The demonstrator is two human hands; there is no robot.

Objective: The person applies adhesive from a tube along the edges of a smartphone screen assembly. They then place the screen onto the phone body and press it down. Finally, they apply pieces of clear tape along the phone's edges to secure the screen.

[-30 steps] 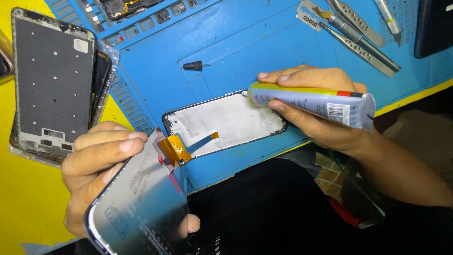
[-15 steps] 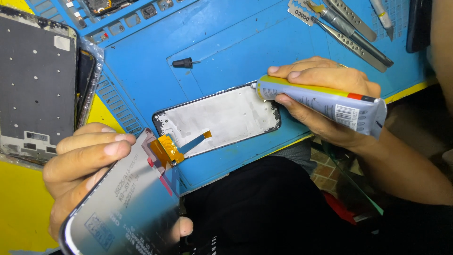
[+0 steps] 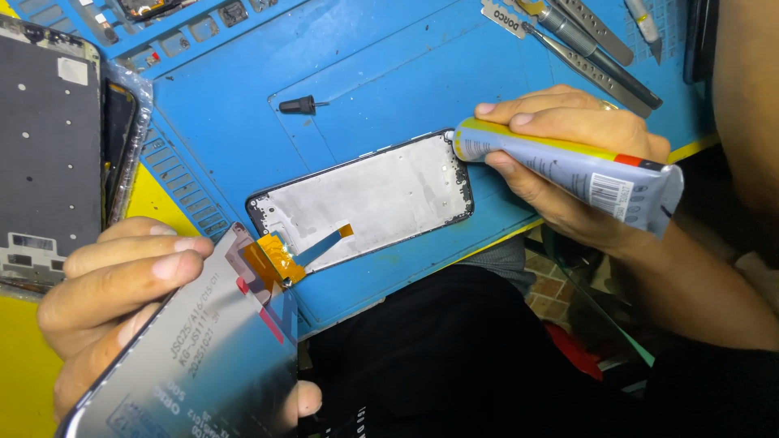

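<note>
Grey glue tube (image 3: 568, 170) lies clamped in the right hand (image 3: 568, 154) at centre right, its long axis running from lower right up to upper left, nozzle touching the top corner of the phone frame (image 3: 365, 203) on the blue mat (image 3: 365, 65). The left hand (image 3: 114, 300), lower left, grips a display panel (image 3: 203, 357) cut off by the bottom edge; its orange flex cable (image 3: 276, 259) reaches the frame
</note>
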